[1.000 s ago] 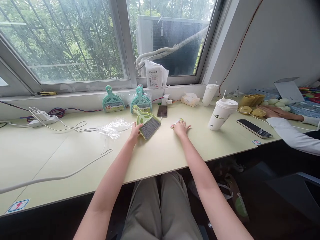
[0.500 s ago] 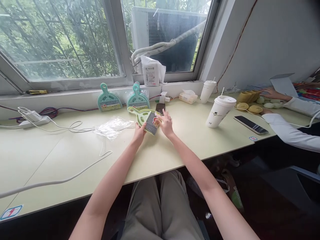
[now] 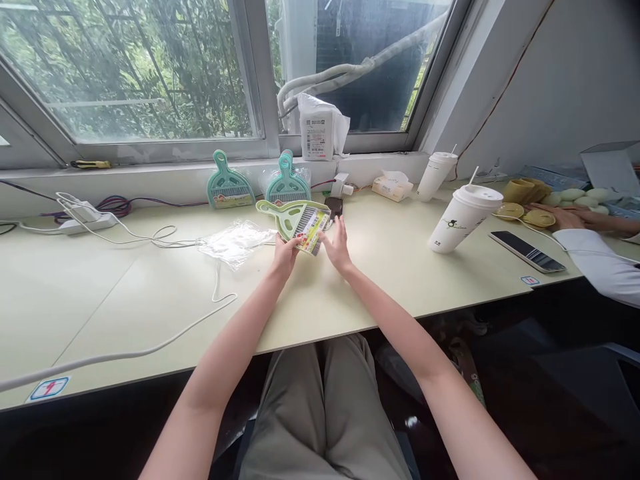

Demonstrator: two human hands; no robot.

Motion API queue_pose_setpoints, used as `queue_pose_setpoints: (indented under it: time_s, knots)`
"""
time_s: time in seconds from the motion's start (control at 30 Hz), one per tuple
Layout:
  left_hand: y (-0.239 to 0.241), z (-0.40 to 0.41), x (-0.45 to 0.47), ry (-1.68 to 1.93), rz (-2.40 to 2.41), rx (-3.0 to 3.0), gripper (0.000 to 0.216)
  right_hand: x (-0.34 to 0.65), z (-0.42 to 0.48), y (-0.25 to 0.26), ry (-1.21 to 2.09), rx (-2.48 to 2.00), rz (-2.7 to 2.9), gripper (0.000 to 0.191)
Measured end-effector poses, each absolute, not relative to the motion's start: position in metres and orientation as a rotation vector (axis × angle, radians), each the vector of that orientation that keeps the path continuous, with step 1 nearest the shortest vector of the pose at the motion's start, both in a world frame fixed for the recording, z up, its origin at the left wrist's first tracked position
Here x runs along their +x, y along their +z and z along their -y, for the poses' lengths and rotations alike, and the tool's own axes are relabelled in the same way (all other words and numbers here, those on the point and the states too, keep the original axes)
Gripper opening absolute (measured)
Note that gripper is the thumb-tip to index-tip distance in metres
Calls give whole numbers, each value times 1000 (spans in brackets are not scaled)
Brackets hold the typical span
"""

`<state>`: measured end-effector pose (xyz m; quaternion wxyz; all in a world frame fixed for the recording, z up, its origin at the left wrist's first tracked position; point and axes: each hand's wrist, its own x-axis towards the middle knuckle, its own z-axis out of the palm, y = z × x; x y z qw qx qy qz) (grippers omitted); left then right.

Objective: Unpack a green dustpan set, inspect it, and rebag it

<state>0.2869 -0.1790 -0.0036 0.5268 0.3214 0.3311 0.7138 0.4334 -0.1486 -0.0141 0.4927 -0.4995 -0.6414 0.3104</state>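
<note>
Holding a light-green mini dustpan-and-brush set [image 3: 293, 220] just above the counter [image 3: 350, 287], both hands on it. Left hand [image 3: 285, 253] is curled closed around the near lower edge of the set, bearing it. Right hand [image 3: 338, 243] has fingers loosely extended and partly closed, touching the right edge of a printed label card [image 3: 311, 235] that lies across the brush bristles; can't tell whether it pinches the card or only presses it flat.

Progress, as I judge it:
- Brush sits nested in the pan, handle pointing up-left. That part looks done.
- Card is on the bristles but tilted and overhanging the lower right edge, so not yet squared up.
- Clear plastic bag [image 3: 235, 241] lies flat and crumpled on the counter just left of the left hand, apart from the set. Set is not bagged.
- Two teal dustpan sets [image 3: 230, 190] stand leaning against the sill behind; the right one appears to be in clear wrap, the left one I can't tell.

Around it: white cable [image 3: 150, 340] loops across the counter on the left, lidded paper cup [image 3: 463, 217] to the right, dark phone [image 3: 527, 251] beyond it. Another person's hand [image 3: 563, 217] rests on the counter at far right, well apart.
</note>
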Motion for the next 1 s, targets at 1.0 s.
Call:
queue_pose_setpoints:
  time_s: [1.0]
  knots:
    - [-14, 166, 207, 1397, -2088, 1526, 46, 466, 136, -11, 1419, -874, 968, 18]
